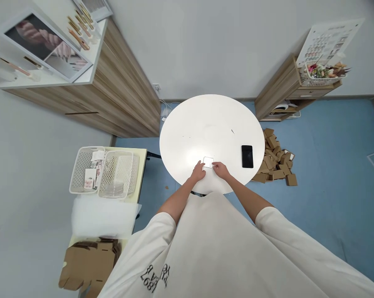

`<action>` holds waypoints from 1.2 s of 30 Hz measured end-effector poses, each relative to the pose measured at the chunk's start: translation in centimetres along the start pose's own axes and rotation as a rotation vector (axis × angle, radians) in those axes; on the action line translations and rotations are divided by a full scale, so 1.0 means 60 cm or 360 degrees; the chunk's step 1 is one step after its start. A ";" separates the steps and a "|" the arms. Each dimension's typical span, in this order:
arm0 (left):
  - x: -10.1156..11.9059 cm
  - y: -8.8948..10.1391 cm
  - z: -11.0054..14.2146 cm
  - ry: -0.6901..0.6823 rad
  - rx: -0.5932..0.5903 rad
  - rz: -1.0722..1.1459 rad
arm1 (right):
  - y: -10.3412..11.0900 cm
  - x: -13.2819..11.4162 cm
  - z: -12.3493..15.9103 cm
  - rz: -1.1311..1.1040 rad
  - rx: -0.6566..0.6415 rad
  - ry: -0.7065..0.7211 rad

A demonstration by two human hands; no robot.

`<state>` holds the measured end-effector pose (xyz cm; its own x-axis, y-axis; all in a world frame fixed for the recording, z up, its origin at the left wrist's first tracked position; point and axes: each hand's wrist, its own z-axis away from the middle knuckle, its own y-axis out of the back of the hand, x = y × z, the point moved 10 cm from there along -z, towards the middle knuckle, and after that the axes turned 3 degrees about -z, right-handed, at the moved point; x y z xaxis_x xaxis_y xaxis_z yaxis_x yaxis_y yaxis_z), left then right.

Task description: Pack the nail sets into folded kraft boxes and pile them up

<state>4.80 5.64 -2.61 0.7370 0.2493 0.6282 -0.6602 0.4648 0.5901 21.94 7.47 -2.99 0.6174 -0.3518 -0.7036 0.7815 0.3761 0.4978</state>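
Note:
A small clear, squarish plastic case (pixel 208 162) lies near the front edge of a round white table (pixel 205 124). My left hand (pixel 198 171) rests at its left side, fingers curled and touching the case. My right hand (pixel 220 169) is at its right side, fingers pinched on the case's edge. Both hands hold the case flat on the tabletop. A black phone (pixel 247 156) lies face up to the right of my right hand, apart from it.
Left of me, a low yellow table (pixel 142 155) carries two white perforated baskets (pixel 104 171), foam sheets (pixel 103 215) and flat cardboard (pixel 87 265). Small cardboard boxes (pixel 276 163) are piled on the blue floor to the right. Wooden cabinets (pixel 118 91) stand against the wall.

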 end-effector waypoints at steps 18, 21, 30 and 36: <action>-0.023 -0.030 -0.011 0.0147 -0.0065 0.0255 | -0.043 -0.017 -0.015 0.0711 -0.0263 0.0263; -0.020 -0.020 -0.020 0.0127 -0.0088 0.0288 | -0.063 -0.006 0.006 0.0717 -0.0283 0.0194; -0.025 -0.007 -0.010 0.0096 0.0034 0.0406 | -0.085 0.002 0.026 0.0551 -0.0260 0.0009; -0.025 -0.001 -0.007 -0.0001 0.0061 0.0540 | -0.066 -0.007 0.026 0.0385 -0.0137 0.0049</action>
<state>3.81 5.58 -3.82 0.4741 0.3838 0.7924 -0.8729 0.3228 0.3658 18.73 4.80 -3.90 0.7815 -0.2168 -0.5850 0.6000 0.5181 0.6095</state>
